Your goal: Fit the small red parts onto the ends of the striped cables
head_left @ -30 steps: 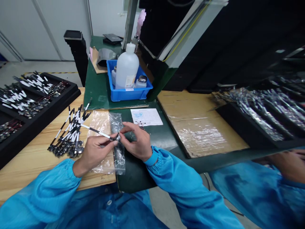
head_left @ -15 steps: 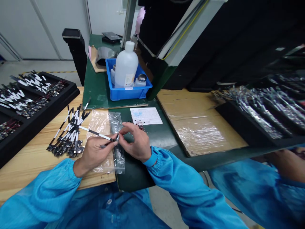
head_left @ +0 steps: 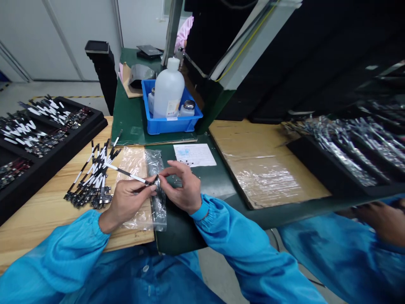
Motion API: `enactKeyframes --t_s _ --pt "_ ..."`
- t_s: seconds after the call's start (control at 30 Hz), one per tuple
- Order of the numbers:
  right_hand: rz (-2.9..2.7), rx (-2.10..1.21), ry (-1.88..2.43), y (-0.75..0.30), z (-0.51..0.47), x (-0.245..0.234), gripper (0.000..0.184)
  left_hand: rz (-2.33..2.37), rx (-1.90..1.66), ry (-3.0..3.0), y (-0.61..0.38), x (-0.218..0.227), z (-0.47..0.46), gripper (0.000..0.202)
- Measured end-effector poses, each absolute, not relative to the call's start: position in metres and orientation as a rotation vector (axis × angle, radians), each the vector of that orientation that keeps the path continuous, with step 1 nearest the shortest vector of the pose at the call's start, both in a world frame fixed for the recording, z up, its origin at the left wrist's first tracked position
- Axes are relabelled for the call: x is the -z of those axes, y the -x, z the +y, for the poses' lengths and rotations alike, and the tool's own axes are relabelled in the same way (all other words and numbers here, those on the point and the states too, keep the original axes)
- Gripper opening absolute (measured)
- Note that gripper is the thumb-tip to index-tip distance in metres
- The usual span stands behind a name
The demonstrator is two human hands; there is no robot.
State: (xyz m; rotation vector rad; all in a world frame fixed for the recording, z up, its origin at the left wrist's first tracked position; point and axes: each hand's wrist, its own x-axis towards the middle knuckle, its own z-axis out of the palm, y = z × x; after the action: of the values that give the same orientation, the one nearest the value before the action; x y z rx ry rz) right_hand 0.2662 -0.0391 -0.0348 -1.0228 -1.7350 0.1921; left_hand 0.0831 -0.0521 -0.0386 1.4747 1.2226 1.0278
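My left hand (head_left: 129, 199) pinches a thin black-and-white flex cable strip (head_left: 129, 174) near its dark end, above a clear plastic bag (head_left: 158, 207). The strip's far end points up and left over a pile of similar strips (head_left: 95, 181) with small black boards. My right hand (head_left: 182, 185) is closed at the same end, thumb and forefinger together on a small dark part (head_left: 156, 179). Its details are too small to make out. Behind the right hand, tiny black pieces (head_left: 186, 163) lie on and near a white paper sheet (head_left: 202, 154).
A black tray (head_left: 63, 139) of strips stands left. A blue bin (head_left: 172, 126) with a large white bottle (head_left: 169, 90) and smaller bottles is behind. Right of me are a wrapped cardboard sheet (head_left: 253, 156), another filled black tray (head_left: 319, 162) and a co-worker's blue sleeve (head_left: 329, 253).
Both hands stay together at the strip's end, with slight finger movement. The strip's far end has shifted slightly right. The co-worker's hand at the far right has moved.
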Motion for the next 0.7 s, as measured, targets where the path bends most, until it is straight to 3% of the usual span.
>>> enactKeyframes --t_s 0.6,0.7 --pt "-1.798 -0.053 0.999 -0.2665 -0.0402 0.0318 0.043 1.184 -1.064 -1.529 -0.0862 0.0297 -0.0541 0.011" --pt "-1.776 -0.11 0.98 -0.2663 -0.0382 0.0331 0.042 1.2 -1.057 -1.418 -0.0865 0.028 -0.0527 0.017"
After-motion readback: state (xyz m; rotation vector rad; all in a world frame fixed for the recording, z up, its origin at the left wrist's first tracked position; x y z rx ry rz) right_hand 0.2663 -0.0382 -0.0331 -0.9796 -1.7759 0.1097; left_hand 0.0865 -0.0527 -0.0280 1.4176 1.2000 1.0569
